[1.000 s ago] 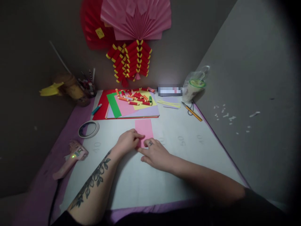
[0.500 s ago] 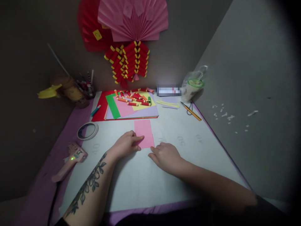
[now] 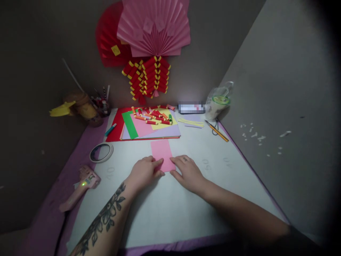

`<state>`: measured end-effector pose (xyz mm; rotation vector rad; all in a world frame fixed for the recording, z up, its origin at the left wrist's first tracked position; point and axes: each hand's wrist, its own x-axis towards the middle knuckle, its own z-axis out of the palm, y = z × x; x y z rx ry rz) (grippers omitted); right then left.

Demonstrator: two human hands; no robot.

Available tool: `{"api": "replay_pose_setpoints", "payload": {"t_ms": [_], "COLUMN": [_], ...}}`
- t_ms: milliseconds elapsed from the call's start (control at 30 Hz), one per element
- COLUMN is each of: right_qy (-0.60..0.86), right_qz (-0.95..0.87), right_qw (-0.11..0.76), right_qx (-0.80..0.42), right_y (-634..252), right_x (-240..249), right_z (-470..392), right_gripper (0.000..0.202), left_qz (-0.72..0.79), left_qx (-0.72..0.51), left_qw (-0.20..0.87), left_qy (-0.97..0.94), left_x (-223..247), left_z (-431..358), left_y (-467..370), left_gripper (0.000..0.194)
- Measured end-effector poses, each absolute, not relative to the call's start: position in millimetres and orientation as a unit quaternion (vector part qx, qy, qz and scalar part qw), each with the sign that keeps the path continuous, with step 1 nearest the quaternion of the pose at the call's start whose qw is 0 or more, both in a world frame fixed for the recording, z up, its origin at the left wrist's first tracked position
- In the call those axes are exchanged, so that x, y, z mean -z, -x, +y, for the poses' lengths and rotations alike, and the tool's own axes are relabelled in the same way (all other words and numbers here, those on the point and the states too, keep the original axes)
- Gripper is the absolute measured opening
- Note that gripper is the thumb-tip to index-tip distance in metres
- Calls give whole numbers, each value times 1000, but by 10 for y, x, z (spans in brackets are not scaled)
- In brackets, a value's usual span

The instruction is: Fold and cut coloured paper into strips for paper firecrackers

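Note:
A rectangle of pink paper (image 3: 161,151) lies on the white-covered table in front of me. My left hand (image 3: 145,172) holds its lower left part, index finger pressed on top and thumb at the near edge. At the lower right corner, my right hand (image 3: 188,174) has its fingers on the side edge and its thumb just below. Behind the paper is a stack of coloured sheets (image 3: 162,134), with several small rolled paper tubes (image 3: 151,122) on it, mostly red and orange.
On the left are a roll of tape (image 3: 110,155), a pink glue gun (image 3: 76,195) with a green light, and a blue glue stick or marker (image 3: 110,129). Yellow strips (image 3: 190,122), a yellow cutter (image 3: 221,134) and a bagged cup (image 3: 218,105) stand back right. Paper fans (image 3: 157,32) hang above.
My right hand has moved left and up onto the paper's right edge. The left hand stays on the paper. The view has tilted slightly.

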<state>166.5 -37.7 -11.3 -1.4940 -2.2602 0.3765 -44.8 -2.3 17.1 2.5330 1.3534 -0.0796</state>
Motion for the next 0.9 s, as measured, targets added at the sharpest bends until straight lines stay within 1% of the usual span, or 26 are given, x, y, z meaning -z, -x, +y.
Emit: {"api": "replay_pose_setpoints", "payload": {"t_ms": [100, 200, 267, 333, 433, 500, 567, 600, 700, 767, 833, 900], "right_qy": [535, 537, 525, 521, 547, 553, 548, 543, 522, 527, 543, 554], "right_qz": [-775, -691, -602, -502, -360, -302, -302, -327, -448, -520, -566, -596], "right_qw": [254, 320, 361, 386, 403, 411, 404, 386, 294, 263, 281, 308], "right_qx": [-220, -363, -481, -573, -640, -659, -668, -671, -664, -618, -553, -493], "right_y": [-1653, -1670, -1678, -1675, -1658, -1649, -1638, -1629, -1570, -1514, -1458, -1415], "right_x": [150, 138, 76, -23, -167, -209, -193, -168, -61, 12, 71, 115], "right_z": [-357, -347, -325, -275, -148, -54, 17, 39, 60, 75, 130, 236], "right_gripper": [48, 52, 53, 52, 45, 38, 35, 35, 31, 23, 16, 15], "left_qz": [480, 487, 489, 491, 494, 496, 498, 498, 502, 511, 527, 545], "left_qx": [45, 49, 48, 48, 52, 56, 60, 61, 63, 59, 39, 3], "left_qw": [142, 149, 151, 154, 154, 147, 139, 136, 133, 134, 128, 112], "left_qy": [-864, -859, -858, -856, -854, -854, -854, -854, -852, -847, -839, -831], "left_x": [-201, -215, -219, -222, -228, -231, -233, -232, -231, -237, -251, -267], "left_z": [-39, -51, -56, -60, -65, -71, -82, -89, -112, -123, -125, -117], "left_y": [421, 395, 384, 379, 376, 371, 365, 361, 353, 353, 360, 375], "left_gripper": [52, 52, 51, 50, 52, 53, 57, 59, 65, 68, 70, 68]}}
